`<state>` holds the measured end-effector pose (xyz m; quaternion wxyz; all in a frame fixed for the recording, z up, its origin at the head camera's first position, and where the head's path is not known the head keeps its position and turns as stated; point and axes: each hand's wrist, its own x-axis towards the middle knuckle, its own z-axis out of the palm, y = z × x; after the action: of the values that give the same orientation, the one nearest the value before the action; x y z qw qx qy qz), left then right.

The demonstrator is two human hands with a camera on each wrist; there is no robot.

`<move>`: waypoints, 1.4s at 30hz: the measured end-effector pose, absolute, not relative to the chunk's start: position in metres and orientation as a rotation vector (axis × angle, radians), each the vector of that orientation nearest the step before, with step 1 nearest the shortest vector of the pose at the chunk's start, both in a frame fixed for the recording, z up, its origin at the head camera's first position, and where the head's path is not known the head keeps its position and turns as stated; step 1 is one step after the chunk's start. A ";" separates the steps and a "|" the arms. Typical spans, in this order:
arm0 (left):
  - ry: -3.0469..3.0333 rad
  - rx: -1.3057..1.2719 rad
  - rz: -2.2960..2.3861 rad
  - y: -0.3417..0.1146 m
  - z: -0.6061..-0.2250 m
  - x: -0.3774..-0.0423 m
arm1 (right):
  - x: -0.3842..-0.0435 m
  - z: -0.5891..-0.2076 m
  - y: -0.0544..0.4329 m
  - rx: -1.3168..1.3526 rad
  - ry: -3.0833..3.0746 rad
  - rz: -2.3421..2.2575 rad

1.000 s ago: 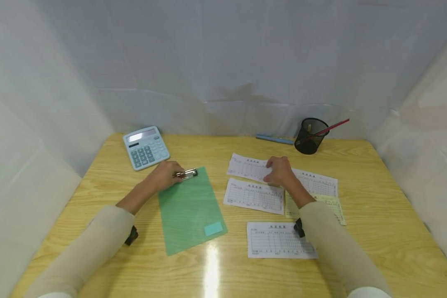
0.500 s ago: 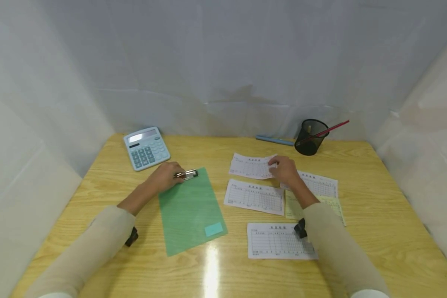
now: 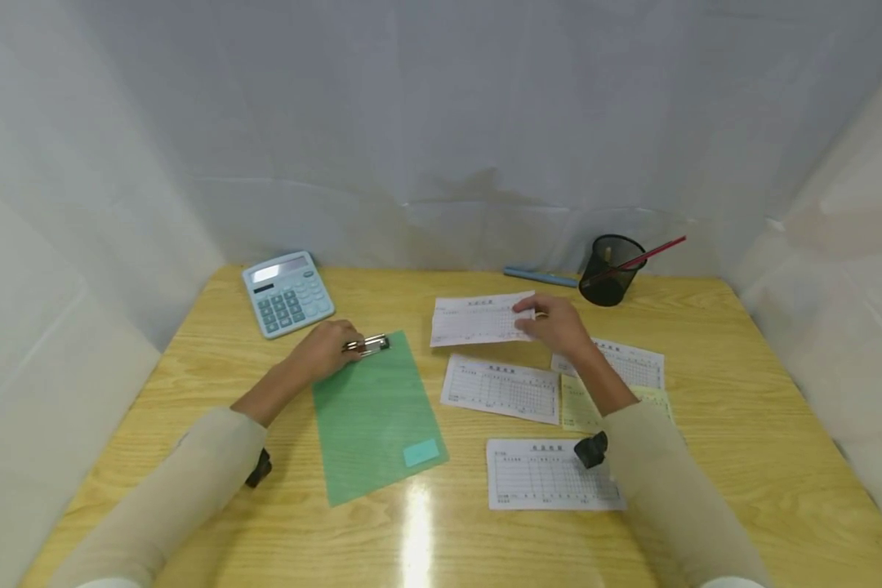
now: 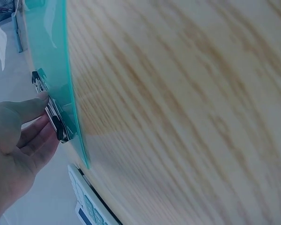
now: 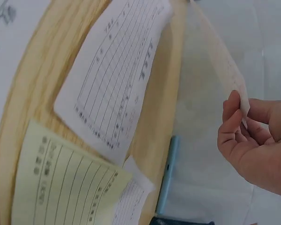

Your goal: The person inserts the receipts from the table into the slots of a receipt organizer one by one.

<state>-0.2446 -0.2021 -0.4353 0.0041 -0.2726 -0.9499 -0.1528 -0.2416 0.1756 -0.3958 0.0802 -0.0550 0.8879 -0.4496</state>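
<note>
A green translucent clipboard lies on the wooden table, a small light-blue label near its lower right corner. My left hand pinches its metal clip, thumb on one side and fingers on the other in the left wrist view. With thumb and fingertips my right hand holds a white printed form slip by its right end, raised off the table. In the right wrist view that raised slip is seen nearly edge-on.
More white slips lie at centre right, one nearer the front. A yellow slip partly covers another white one. A blue calculator is back left. A blue pen lies beside a black mesh pen cup.
My right hand has lifted the top slip off the table and shifted it slightly left, uncovering more of the white slip beneath. My left hand stays at the clip.
</note>
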 end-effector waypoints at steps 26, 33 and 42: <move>-3.061 -0.788 -0.496 -0.198 -0.436 -0.241 | -0.221 -0.423 0.052 -0.391 2.529 -1.097; -3.004 -0.900 -0.348 -0.193 -0.432 -0.238 | -0.223 -0.431 0.032 -0.381 2.537 -1.037; -2.870 -1.003 -0.092 -0.190 -0.436 -0.234 | -0.227 -0.435 0.020 -0.429 2.594 -0.949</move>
<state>-0.2336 -0.1898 -0.4361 0.0499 -0.3293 -0.9424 -0.0301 -0.2267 0.0201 -0.4354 0.1724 -0.1513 0.9140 -0.3346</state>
